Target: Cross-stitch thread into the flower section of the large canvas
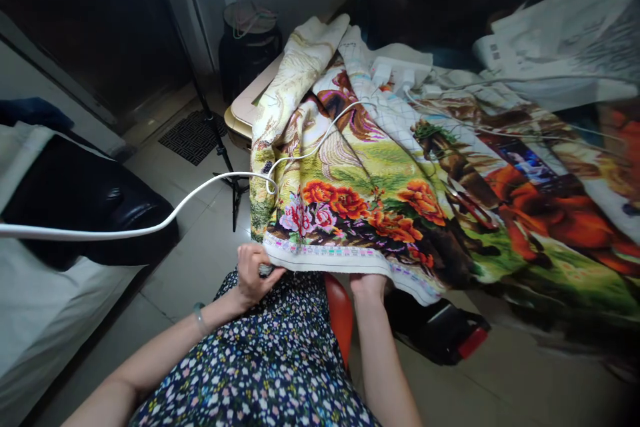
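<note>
A large embroidered cloth with orange flowers and horses hangs over a table toward me. My left hand pinches the cloth's near white edge at its left corner, fingers closed on the hem. My right hand reaches under the same edge further right; its fingers are hidden beneath the cloth. A pair of scissors lies on the cloth to the right. My lap in a flowered dress is just below both hands.
A white cable runs from the left across the cloth to a power strip at the back. A tripod stand stands on the tiled floor. A black bag lies on a bed at left. An orange seat shows below.
</note>
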`<state>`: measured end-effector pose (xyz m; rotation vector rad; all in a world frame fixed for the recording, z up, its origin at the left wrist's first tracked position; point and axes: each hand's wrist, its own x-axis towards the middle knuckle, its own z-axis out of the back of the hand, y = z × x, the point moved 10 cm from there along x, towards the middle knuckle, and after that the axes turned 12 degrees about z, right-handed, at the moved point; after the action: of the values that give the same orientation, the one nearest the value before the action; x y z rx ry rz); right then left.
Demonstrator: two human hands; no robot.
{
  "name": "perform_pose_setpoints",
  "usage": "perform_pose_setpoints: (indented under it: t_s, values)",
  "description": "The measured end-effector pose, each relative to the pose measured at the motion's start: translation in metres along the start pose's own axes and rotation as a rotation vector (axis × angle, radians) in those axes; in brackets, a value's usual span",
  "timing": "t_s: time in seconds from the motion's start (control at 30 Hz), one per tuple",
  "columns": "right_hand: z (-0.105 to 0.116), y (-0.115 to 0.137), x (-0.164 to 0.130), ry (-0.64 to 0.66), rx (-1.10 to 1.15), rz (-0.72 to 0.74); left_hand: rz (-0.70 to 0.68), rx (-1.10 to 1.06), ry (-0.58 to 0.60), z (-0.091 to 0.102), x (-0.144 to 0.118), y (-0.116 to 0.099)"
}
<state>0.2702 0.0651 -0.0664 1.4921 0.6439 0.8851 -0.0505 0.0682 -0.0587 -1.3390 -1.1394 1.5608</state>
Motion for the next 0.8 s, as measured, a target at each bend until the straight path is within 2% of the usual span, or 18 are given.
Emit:
perform_pose_setpoints:
  t_s: [0.07,0.13,0.27,0.33,0.43,0.57,0.63,0.73,0.8]
  values:
    - [0.008,-0.003,-0.003,-0.098,0.066,-0.050,-0.048,0.061,0.062,-0.011,0.009,0.000]
    - [0.013,-0.001,-0.006,-0.159,0.125,-0.091,-0.021,0.057,0.180,-0.029,0.022,-0.002]
    - [0.015,0.015,-0.006,-0.200,0.256,-0.131,0.078,-0.081,0.374,-0.055,0.040,-0.018]
    - [0.009,0.028,0.000,-0.200,0.370,-0.116,0.016,-0.021,0.443,-0.061,0.042,-0.033]
    - [-0.005,0.051,0.021,-0.176,0.481,-0.024,-0.195,0.218,0.463,-0.065,0.038,-0.052]
    - [-0.030,0.072,0.062,-0.121,0.484,0.119,-0.423,0.559,0.391,-0.080,0.039,-0.066]
    - [-0.044,0.078,0.082,-0.076,0.461,0.174,-0.436,0.801,0.381,-0.096,0.045,-0.063]
    - [-0.065,0.078,0.104,0.020,0.440,0.186,-0.415,1.190,0.430,-0.122,0.052,-0.048]
    - [-0.071,0.077,0.109,0.061,0.442,0.167,-0.435,1.316,0.460,-0.133,0.050,-0.043]
